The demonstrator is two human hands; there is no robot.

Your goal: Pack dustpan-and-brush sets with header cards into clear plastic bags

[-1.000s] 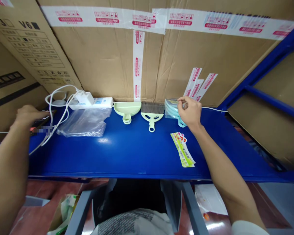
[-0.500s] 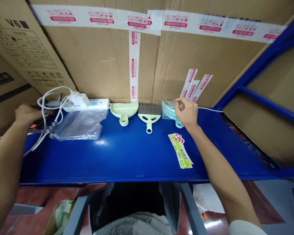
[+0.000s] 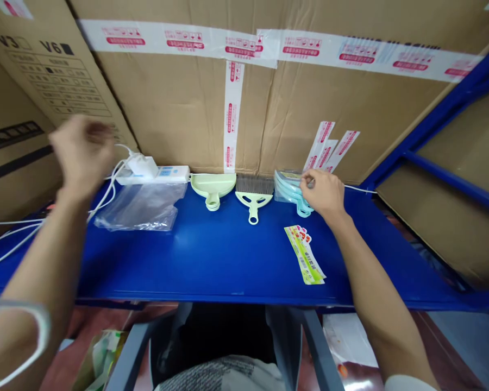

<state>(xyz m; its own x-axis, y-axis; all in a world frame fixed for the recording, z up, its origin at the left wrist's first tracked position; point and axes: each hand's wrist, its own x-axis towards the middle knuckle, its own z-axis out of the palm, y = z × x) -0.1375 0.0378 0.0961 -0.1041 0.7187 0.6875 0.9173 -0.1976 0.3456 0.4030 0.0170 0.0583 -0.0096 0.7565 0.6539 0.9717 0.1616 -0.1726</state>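
My right hand [image 3: 325, 191] is closed in a pinch at the upper right edge of a clear plastic bag holding a light blue dustpan set [image 3: 291, 187]. Part of the set lies behind the fingers. My left hand [image 3: 83, 152] is raised in front of the cardboard at the left, above the white cables; motion smears its fingers. Between the hands, a pale green dustpan [image 3: 213, 185] and a matching hand brush [image 3: 254, 198] lie side by side, handles towards me. Printed yellow-green cards [image 3: 305, 255] overlap below my right hand.
A white power strip [image 3: 173, 174] with a plugged-in adapter [image 3: 142, 165] stands at the back left. Before it lies an empty clear bag [image 3: 140, 209]. Taped cardboard [image 3: 179, 103] walls the back of the blue table [image 3: 212, 266]. A blurred white loop [image 3: 44, 326] crosses the lower left.
My left hand has risen from the cables at the left edge and moved rightward. The cables have shifted, and a white loop has appeared at lower left. My right hand keeps its pinch.
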